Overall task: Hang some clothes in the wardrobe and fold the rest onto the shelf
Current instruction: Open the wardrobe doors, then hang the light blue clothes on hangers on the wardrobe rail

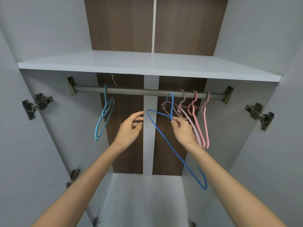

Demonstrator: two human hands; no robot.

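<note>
Shelf (147,63) above rail (131,92), hangers (205,122) on rail

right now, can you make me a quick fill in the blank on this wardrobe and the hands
The right hand pinches the dark blue hanger just below its ___.
The left hand holds ___.
The light blue hanger hangs to the ___ of both hands.
The shelf sits ___ the rail.
Missing: hook, nothing, left, above.

Right hand (183,130) on blue hanger (176,154) by rail (131,91), left hand (131,128) free
</note>
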